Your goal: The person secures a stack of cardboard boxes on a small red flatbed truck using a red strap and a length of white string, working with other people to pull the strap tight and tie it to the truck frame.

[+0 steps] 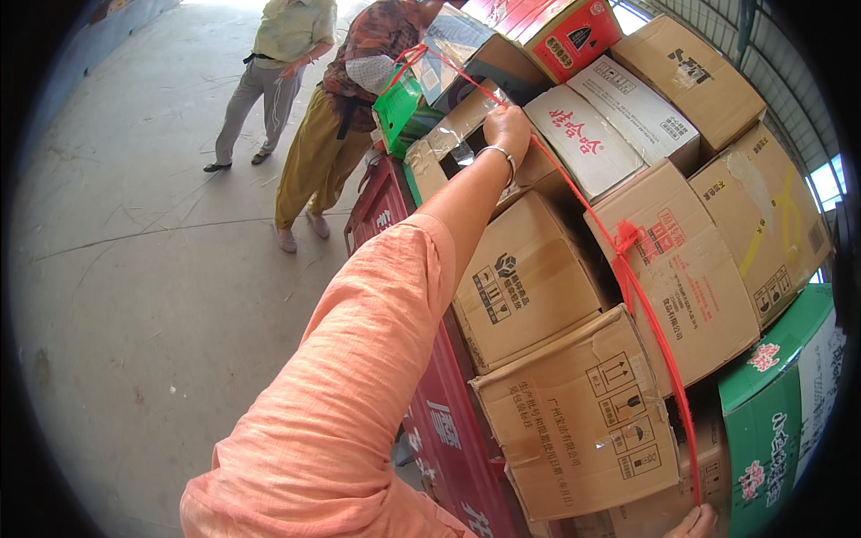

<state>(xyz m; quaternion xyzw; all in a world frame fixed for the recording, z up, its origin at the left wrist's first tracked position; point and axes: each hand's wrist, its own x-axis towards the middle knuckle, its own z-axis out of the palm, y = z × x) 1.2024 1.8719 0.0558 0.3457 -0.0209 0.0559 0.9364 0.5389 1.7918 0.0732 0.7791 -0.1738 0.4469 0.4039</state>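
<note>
My left hand, with a bracelet at the wrist, reaches up across the stacked cardboard boxes and is closed on a red strap. The strap runs diagonally over the load, has a frayed knot near the middle, and continues down to my right hand, which pinches it at the bottom edge of the picture. A white box lies just right of my left hand, a green box at the lower right.
The boxes sit on a red vehicle bed. A co-worker in mustard trousers leans at the load's upper left. Another person in grey trousers stands behind on the concrete floor. More boxes are piled at the top.
</note>
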